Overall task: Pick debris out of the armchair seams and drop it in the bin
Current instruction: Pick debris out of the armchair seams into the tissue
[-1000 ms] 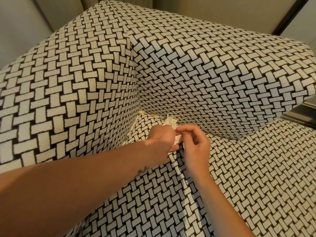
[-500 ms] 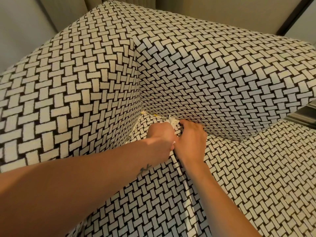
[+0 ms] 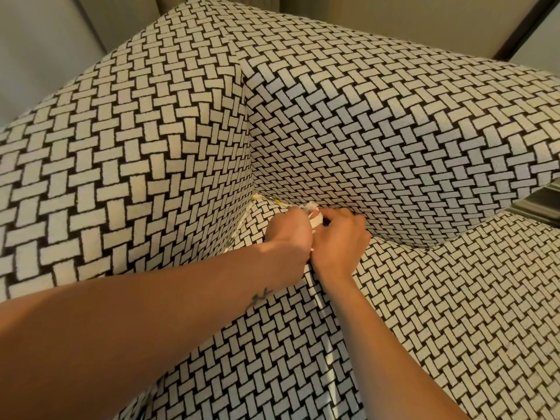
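The armchair (image 3: 394, 140) is covered in a black and cream basket-weave fabric. My left hand (image 3: 288, 237) is curled around a wad of white paper scraps (image 3: 313, 218) at the back seam of the seat. My right hand (image 3: 339, 241) sits right beside it, fingers curled down into the seam where the seat meets the backrest; what they touch is hidden. A thin yellowish strip of debris (image 3: 272, 200) lies in the seam toward the back left corner. More small scraps (image 3: 231, 242) show along the left side seam. No bin is in view.
The left armrest (image 3: 121, 165) rises high beside my left forearm. The seat cushion (image 3: 454, 313) spreads to the right and front. Pale wall and curtain folds (image 3: 378, 22) stand behind the chair, with a dark frame edge (image 3: 539, 204) at the right.
My right hand has moved forward from beside the wad into the back seam, its fingers now pressed down at the backrest. The left hand has kept its hold on the paper scraps.
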`<state>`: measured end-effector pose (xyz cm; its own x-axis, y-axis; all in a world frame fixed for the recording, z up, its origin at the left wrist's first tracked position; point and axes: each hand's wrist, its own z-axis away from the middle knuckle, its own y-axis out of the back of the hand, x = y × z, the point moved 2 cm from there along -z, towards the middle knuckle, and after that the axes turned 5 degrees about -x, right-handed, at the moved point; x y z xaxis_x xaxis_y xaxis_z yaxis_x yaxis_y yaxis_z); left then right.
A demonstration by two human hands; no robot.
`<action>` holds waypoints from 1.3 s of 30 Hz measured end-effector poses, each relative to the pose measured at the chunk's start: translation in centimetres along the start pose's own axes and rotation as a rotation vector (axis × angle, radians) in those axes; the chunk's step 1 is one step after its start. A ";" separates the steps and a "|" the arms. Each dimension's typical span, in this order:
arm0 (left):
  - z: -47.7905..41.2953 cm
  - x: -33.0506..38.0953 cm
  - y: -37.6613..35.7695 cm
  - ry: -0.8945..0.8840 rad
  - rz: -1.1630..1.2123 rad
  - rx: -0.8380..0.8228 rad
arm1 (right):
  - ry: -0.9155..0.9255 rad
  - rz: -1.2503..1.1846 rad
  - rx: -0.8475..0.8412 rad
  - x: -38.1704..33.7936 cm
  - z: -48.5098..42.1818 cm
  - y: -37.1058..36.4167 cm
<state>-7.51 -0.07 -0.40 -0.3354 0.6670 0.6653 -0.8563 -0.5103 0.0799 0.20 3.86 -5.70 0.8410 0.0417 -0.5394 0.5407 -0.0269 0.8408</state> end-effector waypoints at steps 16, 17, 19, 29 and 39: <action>-0.7 0.4 -0.2 -0.140 -0.039 -0.059 | 0.311 -0.403 -0.105 0.9 2.2 1.4; -0.8 0.5 -0.2 -0.164 -0.043 -0.058 | 0.316 -0.408 -0.106 0.8 2.3 1.4; -0.9 0.6 -0.2 -0.194 -0.052 -0.029 | 0.325 -0.425 -0.134 0.7 2.3 1.4; -0.9 0.5 0.3 -0.175 -0.095 0.133 | 0.086 -0.293 -0.029 1.6 1.4 0.8; -1.3 0.5 1.0 -0.203 -0.094 0.176 | 0.079 0.310 -0.270 -0.6 0.3 0.3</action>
<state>-9.09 0.43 -1.01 -0.1568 0.6025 0.7825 -0.7927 -0.5494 0.2642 -0.10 3.56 -5.11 0.9533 0.1494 -0.2626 0.2286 0.2119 0.9502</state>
